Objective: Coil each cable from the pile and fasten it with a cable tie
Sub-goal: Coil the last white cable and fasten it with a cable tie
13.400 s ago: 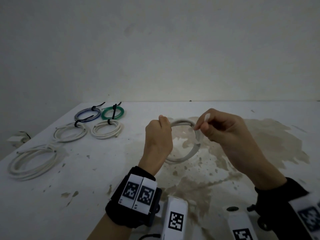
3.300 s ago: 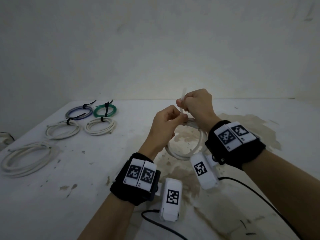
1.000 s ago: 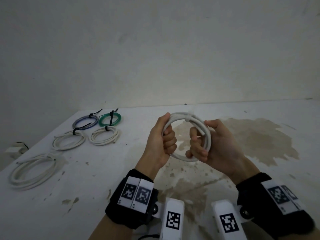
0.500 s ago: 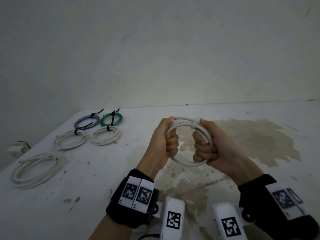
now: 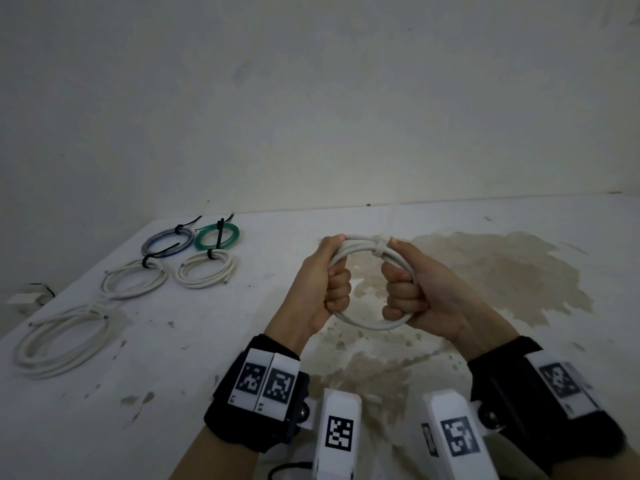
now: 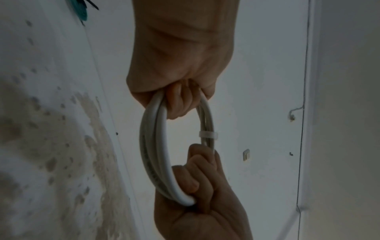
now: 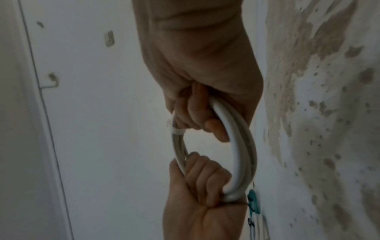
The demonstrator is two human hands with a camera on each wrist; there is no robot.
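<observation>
Head view: both hands up over the table [image 5: 346, 341], holding one white cable coil [image 5: 367, 323] upright between them. Left hand [image 5: 323, 285] fingers wrapped tight round the coil's left side, right hand [image 5: 415, 289] fingers wrapped tight round its right side. White cable tie [image 5: 378, 249] cinched on the top of the coil, just beside the right thumb. Far left on the table: blue-grey coil [image 5: 168, 241] and green coil [image 5: 217, 234], each with a black tie; nearer, two white coils [image 5: 135, 278] [image 5: 206, 268], also black-tied. Near left: a bigger loose white coil [image 5: 60, 336], no tie that I can make out. Brown stain patch on the table under and right of the hands.

Left wrist view: left hand [image 6: 180, 61] fingers clamped on the coil [image 6: 152, 149]; right hand [image 6: 201, 203] clamped on the opposite end. Tie [image 6: 207, 134] sits between the two grips, snug round the strands.

Right wrist view: same grip mirrored, right hand [image 7: 205, 73], left hand [image 7: 197, 194], coil [image 7: 240, 146], tie [image 7: 177, 130] touching the right fingers. Slightly blurred.
</observation>
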